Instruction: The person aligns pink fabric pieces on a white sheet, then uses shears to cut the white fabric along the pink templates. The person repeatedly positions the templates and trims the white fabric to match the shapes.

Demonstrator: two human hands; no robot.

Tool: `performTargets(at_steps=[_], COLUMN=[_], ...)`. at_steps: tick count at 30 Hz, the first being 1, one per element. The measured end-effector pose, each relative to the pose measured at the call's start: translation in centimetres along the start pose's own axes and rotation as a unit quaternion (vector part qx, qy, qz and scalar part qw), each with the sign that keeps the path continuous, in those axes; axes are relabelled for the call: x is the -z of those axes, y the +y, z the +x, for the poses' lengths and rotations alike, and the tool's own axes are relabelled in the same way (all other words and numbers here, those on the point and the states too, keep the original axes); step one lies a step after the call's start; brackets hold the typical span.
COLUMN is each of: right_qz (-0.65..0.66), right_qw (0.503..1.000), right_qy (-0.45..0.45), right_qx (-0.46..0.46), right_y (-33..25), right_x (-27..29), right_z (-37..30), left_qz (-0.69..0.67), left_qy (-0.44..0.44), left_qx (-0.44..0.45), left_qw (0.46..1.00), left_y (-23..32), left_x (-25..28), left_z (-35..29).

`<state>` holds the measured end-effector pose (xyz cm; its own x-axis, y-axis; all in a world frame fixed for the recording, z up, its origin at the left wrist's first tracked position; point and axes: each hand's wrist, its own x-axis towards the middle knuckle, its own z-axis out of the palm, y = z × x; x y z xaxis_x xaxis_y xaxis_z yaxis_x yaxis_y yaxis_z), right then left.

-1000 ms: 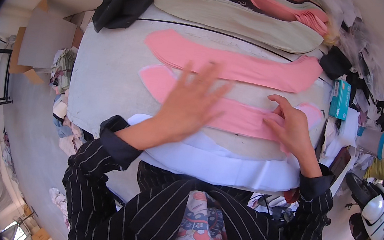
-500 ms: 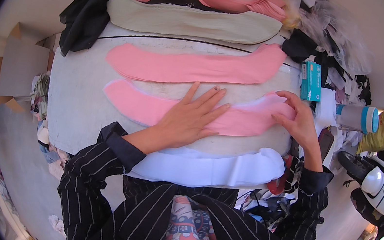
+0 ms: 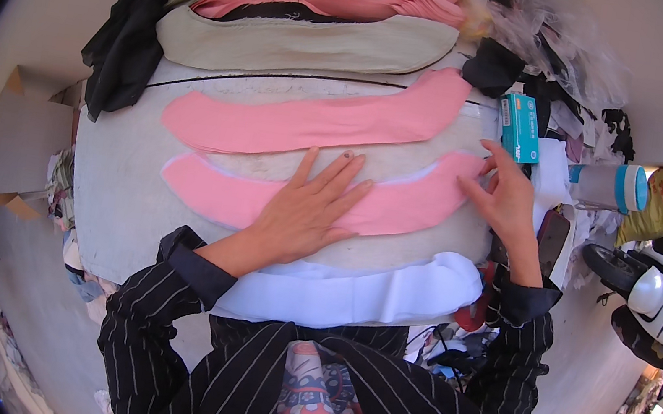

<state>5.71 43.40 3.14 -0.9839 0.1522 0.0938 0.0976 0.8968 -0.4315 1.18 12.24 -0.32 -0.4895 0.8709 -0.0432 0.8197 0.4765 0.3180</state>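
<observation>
A curved pink fabric piece point(image 3: 407, 209) with a white layer showing along its edges lies across the table. My left hand point(image 3: 306, 208) rests flat on its middle, fingers spread. Over the piece's right end is my right hand point(image 3: 508, 206), its thumb and forefinger apart in a curve with nothing visible between them. Just beyond lies a second stack of curved pink pieces point(image 3: 309, 123). Closest to my body, a pile of white curved pieces point(image 3: 353, 295) lies along the table's near edge, partly under my left forearm.
Piles of grey-green point(image 3: 303, 46), pink and black cut pieces fill the table's far side. A teal box point(image 3: 519, 129) and a clear cup with a blue rim point(image 3: 606, 185) sit at the right. Black cloth point(image 3: 120, 50) hangs at the far left. A white scooter point(image 3: 661, 304) stands beyond.
The thumb and forefinger of my right hand have spread further apart at the pink piece's right end. My left hand stays flat on it. The whole view has shifted slightly.
</observation>
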Motion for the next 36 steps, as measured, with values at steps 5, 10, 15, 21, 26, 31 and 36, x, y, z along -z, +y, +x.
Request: performTargets(at_steps=[5,10,15,21,26,31,36], right_qz=[0.145,0.32,0.416,0.366,0.293,0.261,0.216], right_qw=[0.987,0.939,0.882,0.922,0.947,0.957,0.97], right_qy=[0.061,-0.108,-0.141,-0.008,-0.029,-0.021,-0.018], right_qx=[0.029,-0.068,-0.169,-0.125,-0.126,-0.123,-0.11], right_y=[-2.2,0.0,1.3,1.5,1.2,0.4,-1.9], right_x=[1.1,-2.4,-0.5,2.0,2.4,2.4,3.6], right_z=[-0.1,1.2,2.0,0.4,-0.3,-0.6,-2.0], left_qz=[0.003,0.011,0.012,-0.001,-0.02,-0.042,-0.059], left_qy=[-0.008,-0.002,0.006,0.011,0.034,0.041,0.142], left_qx=[-0.002,-0.008,-0.012,-0.013,-0.017,-0.016,0.07], left_qw=[1.0,1.0,1.0,1.0,0.999,0.998,0.986], left_y=[0.0,-0.1,-0.1,-0.1,0.0,0.5,-0.8], left_x=[0.0,-0.1,-0.1,0.1,1.0,3.8,5.7], left_z=[-0.1,-0.2,-0.2,-0.2,-0.1,-1.6,-8.6])
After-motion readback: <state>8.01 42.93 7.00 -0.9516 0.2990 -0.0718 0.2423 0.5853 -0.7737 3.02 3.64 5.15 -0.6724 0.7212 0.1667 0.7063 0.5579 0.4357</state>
